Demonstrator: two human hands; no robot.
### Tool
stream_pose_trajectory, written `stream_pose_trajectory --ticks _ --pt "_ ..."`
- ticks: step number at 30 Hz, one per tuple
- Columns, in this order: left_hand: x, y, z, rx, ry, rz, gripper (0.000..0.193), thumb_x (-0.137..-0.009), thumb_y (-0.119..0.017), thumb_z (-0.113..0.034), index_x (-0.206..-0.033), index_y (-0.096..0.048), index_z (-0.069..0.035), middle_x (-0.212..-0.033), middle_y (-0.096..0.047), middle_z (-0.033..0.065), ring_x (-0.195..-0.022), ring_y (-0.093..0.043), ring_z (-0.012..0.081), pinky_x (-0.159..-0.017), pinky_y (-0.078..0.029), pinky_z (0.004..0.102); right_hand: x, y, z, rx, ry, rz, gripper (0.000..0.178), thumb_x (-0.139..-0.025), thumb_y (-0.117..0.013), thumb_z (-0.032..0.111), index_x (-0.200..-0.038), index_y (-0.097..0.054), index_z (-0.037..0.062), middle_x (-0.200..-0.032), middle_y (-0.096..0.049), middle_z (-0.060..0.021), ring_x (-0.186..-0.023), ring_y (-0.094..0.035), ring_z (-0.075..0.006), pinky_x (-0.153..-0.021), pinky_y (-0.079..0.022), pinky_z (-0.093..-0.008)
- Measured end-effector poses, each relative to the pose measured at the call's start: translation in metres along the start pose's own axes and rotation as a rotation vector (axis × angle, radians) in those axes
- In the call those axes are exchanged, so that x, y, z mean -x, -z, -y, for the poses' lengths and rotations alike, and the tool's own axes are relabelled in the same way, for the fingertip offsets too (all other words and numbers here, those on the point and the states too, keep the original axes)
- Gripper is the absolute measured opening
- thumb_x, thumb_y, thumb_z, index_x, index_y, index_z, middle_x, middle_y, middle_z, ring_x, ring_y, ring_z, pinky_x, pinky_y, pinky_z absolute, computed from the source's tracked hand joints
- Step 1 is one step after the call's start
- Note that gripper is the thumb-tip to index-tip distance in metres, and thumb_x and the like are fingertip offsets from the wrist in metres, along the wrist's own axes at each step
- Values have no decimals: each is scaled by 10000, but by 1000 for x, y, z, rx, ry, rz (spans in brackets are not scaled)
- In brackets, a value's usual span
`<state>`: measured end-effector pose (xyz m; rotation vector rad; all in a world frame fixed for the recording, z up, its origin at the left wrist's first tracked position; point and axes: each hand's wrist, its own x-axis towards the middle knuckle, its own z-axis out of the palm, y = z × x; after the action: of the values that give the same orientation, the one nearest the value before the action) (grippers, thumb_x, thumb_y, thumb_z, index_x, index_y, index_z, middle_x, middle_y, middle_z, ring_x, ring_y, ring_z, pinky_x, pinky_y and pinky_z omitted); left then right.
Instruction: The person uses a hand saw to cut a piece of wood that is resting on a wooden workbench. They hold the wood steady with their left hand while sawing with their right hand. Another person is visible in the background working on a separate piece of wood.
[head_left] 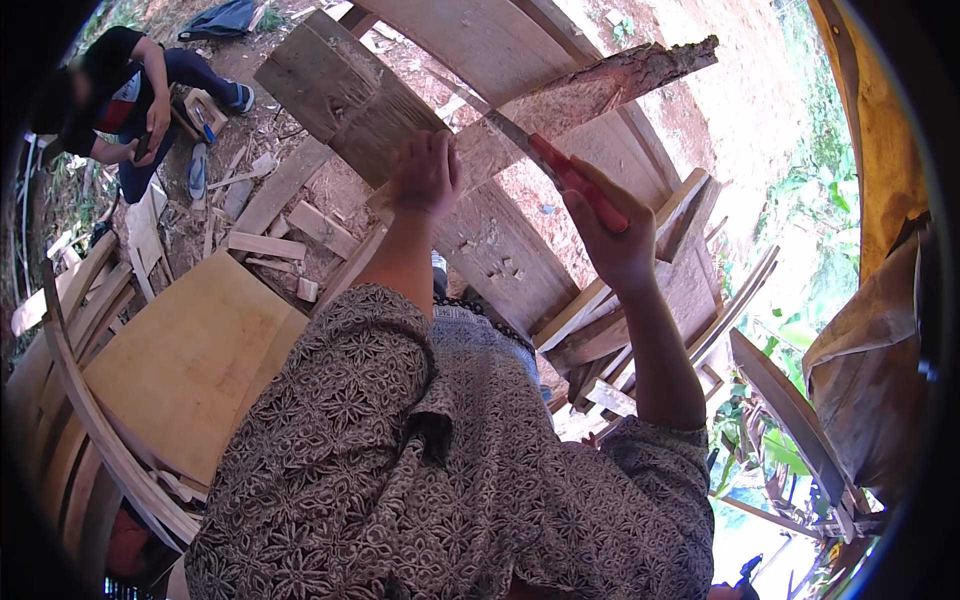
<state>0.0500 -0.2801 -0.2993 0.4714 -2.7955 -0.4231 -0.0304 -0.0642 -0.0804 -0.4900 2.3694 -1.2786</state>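
My right hand [612,238] is wrapped round the red handle of a handsaw [510,130]. The saw's thin blade slants up and left, lying across a rough plank [590,100] with bark along its far right end. My left hand [425,172], fingers curled, grips the near end of a weathered brown board [365,105], close to the left of the blade. Its fingertips are partly hidden. Both pieces rest above wide, flat boards [510,255] with wood chips on them.
At the upper left a person [130,100] sits on the ground, holding a small dark object. A large pale wooden panel [190,350] and curved slats [90,410] lie at left. Offcuts [265,245] litter the ground. Stacked timber [690,225] stands by my right arm; yellow sheeting [885,120] hangs at far right.
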Motion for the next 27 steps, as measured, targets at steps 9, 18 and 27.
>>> stream_pose_trajectory --ticks 9,18,27 --pt "0 -6 5 -18 -15 -26 228 -949 -585 -308 -1093 -544 -136 -1045 -555 109 -983 -572 311 -820 -452 495 61 45 14 23 22 82 454 -950 -644 -66 -1397 -579 -18 -1248 -730 -165 -1207 -679 -216 -1019 -510 -318" --pt "0 2 4 34 -12 2 230 -947 -582 -289 -1111 -543 -134 -1036 -552 110 -970 -570 322 -816 -445 504 45 52 51 9 76 176 457 -956 -611 -88 -1407 -558 -32 -1298 -702 -185 -1238 -660 -227 -1025 -508 -324" --pt "-1 7 -3 8 -13 47 352 -926 -625 -346 -1178 -540 -115 -1070 -545 118 -995 -567 328 -856 -444 504 -75 -78 -49 -17 60 -31 365 -977 -723 180 -1300 -684 15 -1100 -775 -145 -989 -714 -143 -874 -550 -281"
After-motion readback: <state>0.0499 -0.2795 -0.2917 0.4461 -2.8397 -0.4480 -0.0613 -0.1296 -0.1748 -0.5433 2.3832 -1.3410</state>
